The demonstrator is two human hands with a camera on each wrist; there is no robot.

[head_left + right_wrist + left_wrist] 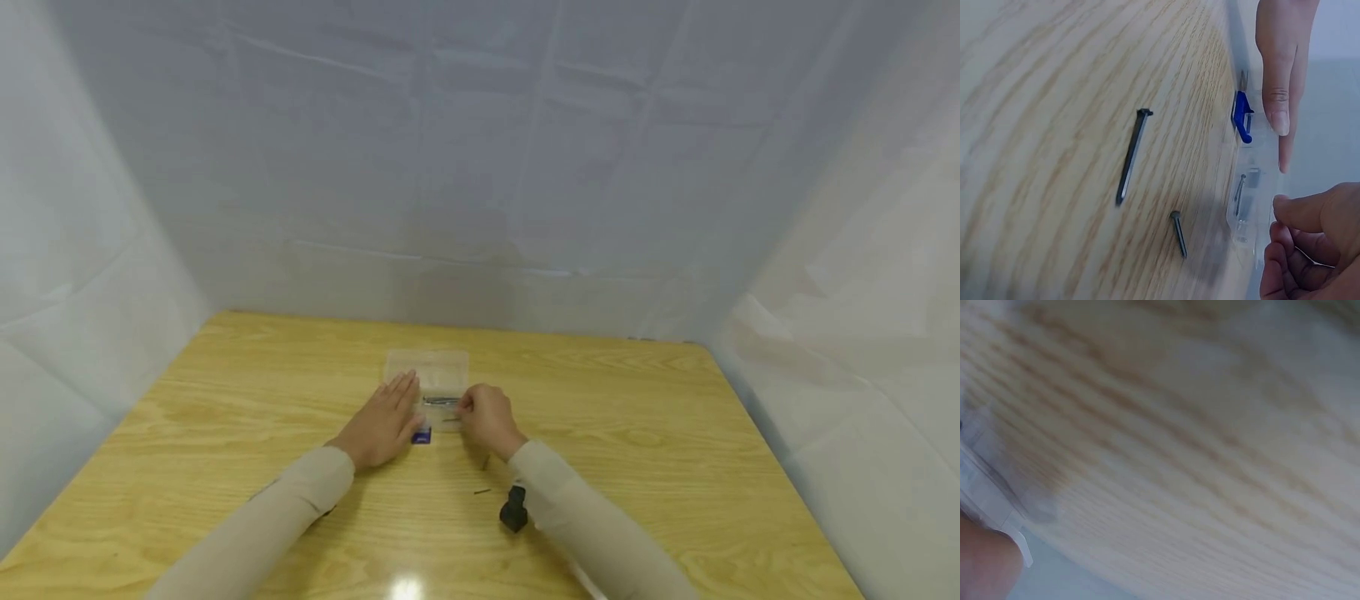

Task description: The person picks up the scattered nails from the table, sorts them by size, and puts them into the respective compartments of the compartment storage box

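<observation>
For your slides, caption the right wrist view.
Two loose nails lie on the wood table beside a clear bag.

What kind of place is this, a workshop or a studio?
Probably a small recording booth: white sheets wall in a bare wooden table, where two hands work at a clear plastic bag and loose nails.

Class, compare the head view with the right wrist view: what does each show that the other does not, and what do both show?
Only the head view shows both sleeves, the whole clear plastic bag and a black object by the right forearm. Only the right wrist view shows the long nail and short nail clearly. Both show the wooden table, the left hand flat on the bag, the right hand pinching its edge, and the blue piece.
</observation>
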